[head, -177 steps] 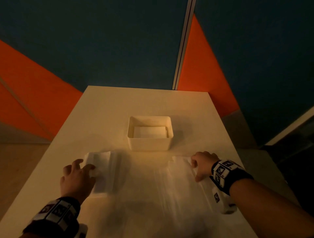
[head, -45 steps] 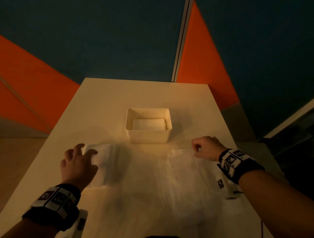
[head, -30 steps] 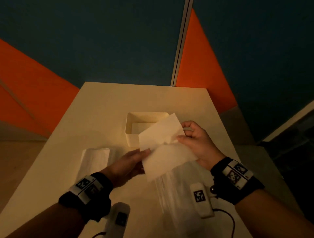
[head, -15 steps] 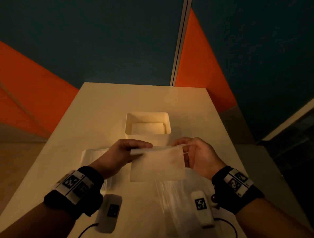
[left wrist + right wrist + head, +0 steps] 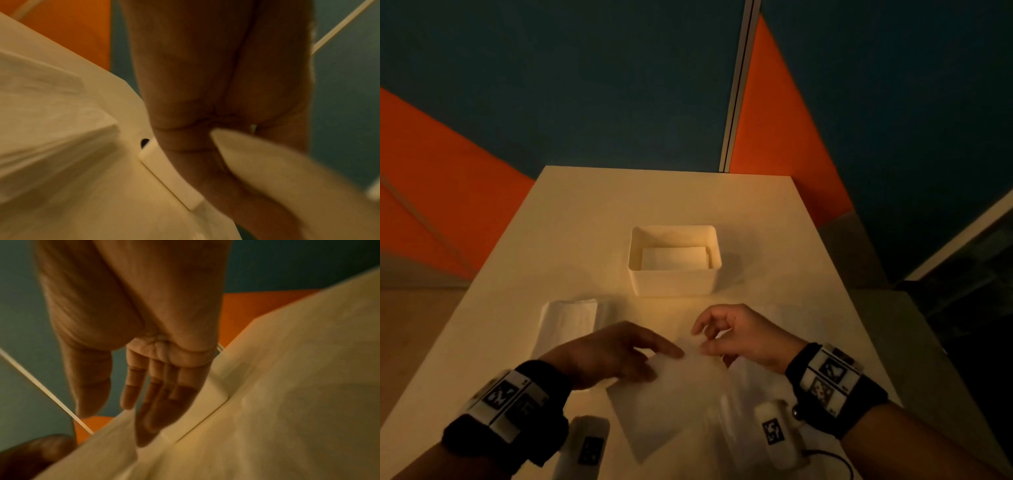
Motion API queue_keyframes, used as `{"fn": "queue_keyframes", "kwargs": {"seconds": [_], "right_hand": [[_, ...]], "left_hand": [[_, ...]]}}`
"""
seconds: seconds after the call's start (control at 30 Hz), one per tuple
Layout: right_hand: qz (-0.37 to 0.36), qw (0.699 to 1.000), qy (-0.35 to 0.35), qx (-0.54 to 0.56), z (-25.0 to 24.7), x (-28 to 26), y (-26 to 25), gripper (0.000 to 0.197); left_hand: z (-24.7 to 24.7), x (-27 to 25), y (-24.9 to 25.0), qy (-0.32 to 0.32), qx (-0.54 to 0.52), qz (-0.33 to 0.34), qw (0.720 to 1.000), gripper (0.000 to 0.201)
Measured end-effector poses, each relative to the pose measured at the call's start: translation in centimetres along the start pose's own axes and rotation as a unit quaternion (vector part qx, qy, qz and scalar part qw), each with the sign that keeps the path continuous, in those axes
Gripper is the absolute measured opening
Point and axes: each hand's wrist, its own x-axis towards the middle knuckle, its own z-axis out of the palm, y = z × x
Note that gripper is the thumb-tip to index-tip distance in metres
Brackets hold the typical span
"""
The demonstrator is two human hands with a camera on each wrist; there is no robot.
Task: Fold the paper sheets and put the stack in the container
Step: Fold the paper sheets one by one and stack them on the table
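**Sheet on the table, both hands at its top edge**

The sheet (image 5: 671,394) lies flat, lower centre of the frame. The left hand (image 5: 606,353) rests straight fingers on its upper left corner. The right hand (image 5: 739,334) hovers with fingers loosely curled — holding nothing. The container (image 5: 674,284) stands at centre, folded paper inside; a stack (image 5: 568,325) lies left. Wristband markers show patterns only — no readable writing.

A pale worktop (image 5: 592,219) filled the lower middle of the frame under dim warm light. Behind it stood dark teal wall panels (image 5: 585,85) with orange triangular sections (image 5: 774,120) at the left and right, split by a pale vertical strip (image 5: 738,85) at the upper centre.
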Motion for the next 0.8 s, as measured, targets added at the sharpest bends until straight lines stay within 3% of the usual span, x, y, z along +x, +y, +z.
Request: {"fn": "queue_keyframes", "kwargs": {"seconds": [0.07, 0.17, 0.27, 0.4, 0.57, 0.67, 0.8], "right_hand": [[0.028, 0.994, 0.040, -0.095, -1.8, 0.2, 1.1, 0.025], [0.095, 0.968, 0.090, -0.216, -5.8, 0.3, 3.4, 0.039], [0.166, 0.935, 0.090, -0.301, -9.0, 0.5, 5.6, 0.053], [0.230, 0.892, 0.086, -0.379, -10.7, 1.3, 7.1, 0.069], [0.257, 0.853, 0.081, -0.447, -10.5, 1.7, 7.8, 0.075], [0.253, 0.847, 0.089, -0.460, -10.3, 1.8, 8.0, 0.075], [0.251, 0.852, 0.092, -0.451, -10.1, 1.8, 7.7, 0.070]], "left_hand": [[-1.0, -0.9, -0.8, 0.096, -0.046, 0.010, 0.994, 0.036], [-2.7, -2.3, -1.9, 0.264, -0.079, 0.032, 0.961, 0.037], [-4.5, -3.5, -3.1, 0.367, -0.099, 0.035, 0.924, 0.037], [-5.8, -4.3, -5.0, 0.432, -0.068, 0.004, 0.899, 0.042], [-6.7, -3.7, -7.7, 0.494, 0.127, -0.063, 0.858, 0.035], [-6.9, -3.1, -8.8, 0.502, 0.204, -0.080, 0.837, 0.035], [-7.1, -2.9, -9.2, 0.508, 0.231, -0.075, 0.827, 0.036]]}}
